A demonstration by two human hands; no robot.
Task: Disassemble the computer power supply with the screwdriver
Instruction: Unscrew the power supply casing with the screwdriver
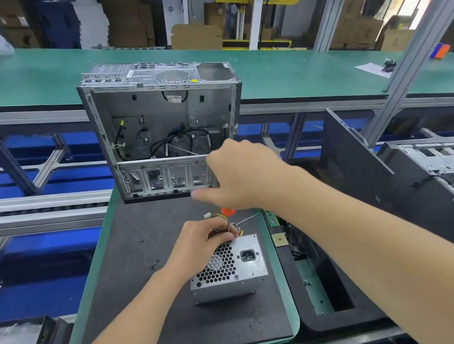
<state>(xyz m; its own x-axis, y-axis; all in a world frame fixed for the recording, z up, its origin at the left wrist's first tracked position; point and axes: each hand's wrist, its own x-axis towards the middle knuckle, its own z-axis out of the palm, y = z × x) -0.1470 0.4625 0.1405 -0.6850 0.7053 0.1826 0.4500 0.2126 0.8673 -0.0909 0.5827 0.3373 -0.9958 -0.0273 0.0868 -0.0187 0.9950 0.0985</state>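
The silver power supply (241, 271) stands on the dark mat (153, 282), its honeycomb fan grille and power socket facing up. Its yellow and white cables (236, 222) trail off the far side. My left hand (201, 247) rests on the unit's far left corner, fingers curled round the screwdriver's metal shaft (229, 226). My right hand (240, 175) is above it, closed over the orange screwdriver handle (227, 211), of which only a small part shows. The tip is hidden behind my left fingers.
An emptied silver computer case (162, 128) stands open at the mat's far end. Loose screws (154, 265) lie on the mat. A black side panel (364, 171) and another chassis (443, 160) sit at right. A green conveyor (34, 78) runs behind.
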